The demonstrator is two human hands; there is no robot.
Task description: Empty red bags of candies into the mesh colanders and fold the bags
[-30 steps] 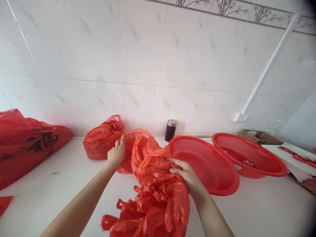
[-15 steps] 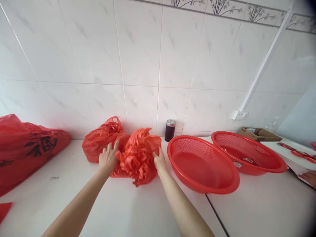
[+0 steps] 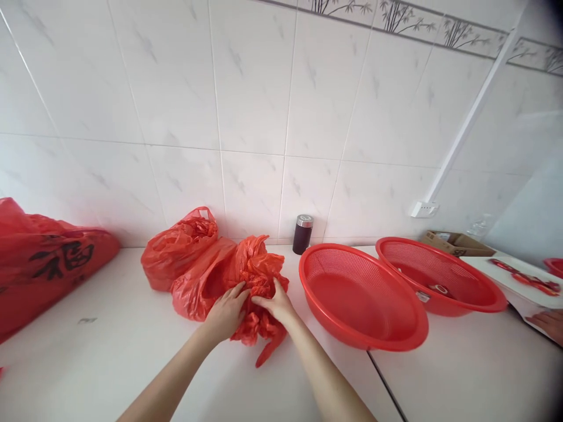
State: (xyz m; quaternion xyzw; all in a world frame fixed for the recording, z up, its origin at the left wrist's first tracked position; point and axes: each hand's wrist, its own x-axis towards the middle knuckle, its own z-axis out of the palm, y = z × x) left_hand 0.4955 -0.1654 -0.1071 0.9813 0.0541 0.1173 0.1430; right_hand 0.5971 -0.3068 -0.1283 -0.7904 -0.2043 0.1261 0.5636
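Observation:
A crumpled bundle of red plastic bags (image 3: pixel 261 264) lies on the white table in front of me, its loose ends spilling toward the near side. My left hand (image 3: pixel 227 310) presses into it from the left with bent fingers. From the right, my right hand (image 3: pixel 275 303) grips the same plastic, its thumb pointing toward my left hand; some fingertips are buried in the folds. Against the bundle's left side rests a puffed red plastic bag (image 3: pixel 200 287). Behind that sits a fuller red plastic bag (image 3: pixel 165 258) with a handle loop and crumpled plastic inside.
A dark jar with a silver lid (image 3: pixel 302 235) stands by the tiled wall. Two red baskets, one nearer (image 3: pixel 365 340) and one farther (image 3: pixel 440 302), occupy the right. Beyond are a cardboard box (image 3: pixel 472 246) and another person's hand (image 3: pixel 549 323). A big red bag (image 3: pixel 26 281) lies left.
Both hands have come closer together and nearer to me over the plastic bundle. The bundle is flatter, with ends hanging toward me, and the puffed bag beside it shows more.

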